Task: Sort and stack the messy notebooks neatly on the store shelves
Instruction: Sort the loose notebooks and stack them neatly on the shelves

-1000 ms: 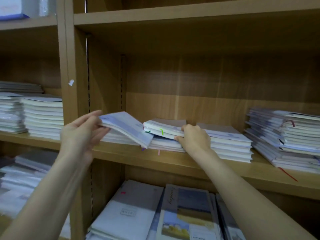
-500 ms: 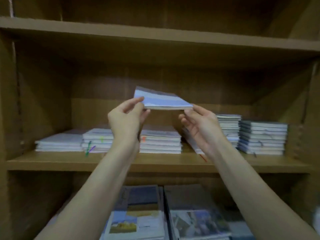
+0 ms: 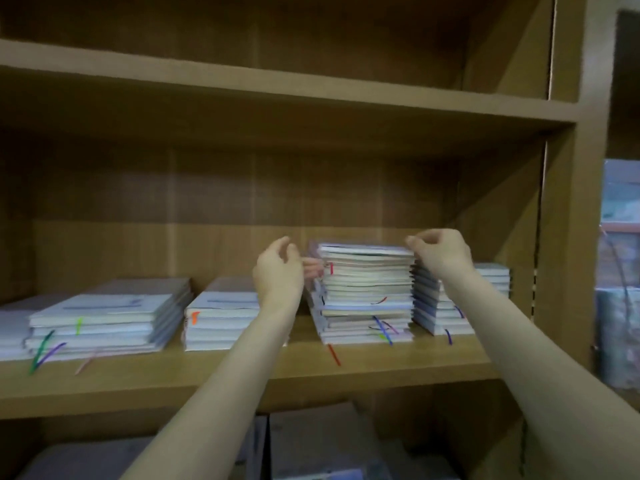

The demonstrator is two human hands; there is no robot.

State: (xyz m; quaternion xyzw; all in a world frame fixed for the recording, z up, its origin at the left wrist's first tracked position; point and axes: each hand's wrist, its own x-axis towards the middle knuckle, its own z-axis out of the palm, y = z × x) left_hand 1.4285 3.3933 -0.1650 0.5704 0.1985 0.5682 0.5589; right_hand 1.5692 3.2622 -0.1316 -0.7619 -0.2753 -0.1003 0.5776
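A tall stack of white notebooks (image 3: 367, 289) with coloured ribbon bookmarks stands on the middle wooden shelf (image 3: 242, 372). A blue-grey covered notebook (image 3: 360, 249) lies flat on top of it. My left hand (image 3: 278, 271) is at the stack's left side, fingers curved and touching the edges just below the top notebook, thumb apart. My right hand (image 3: 441, 254) pinches the top notebook's right edge. Lower stacks sit to the left: one in the middle (image 3: 221, 320) and a wider, slightly fanned one (image 3: 104, 320). Another stack (image 3: 446, 303) stands to the right, partly hidden by my right arm.
The shelf above (image 3: 277, 88) holds nothing in view. A wooden upright (image 3: 568, 237) closes the bay on the right, with blurred goods beyond it. Larger books (image 3: 311, 445) lie on the shelf below, between my arms. Loose ribbons hang over the shelf's front edge.
The notebook that both hands held up in the air half a second ago now lies on top of the tall stack. The view has shifted right, and both hands have come down to the stack's sides.
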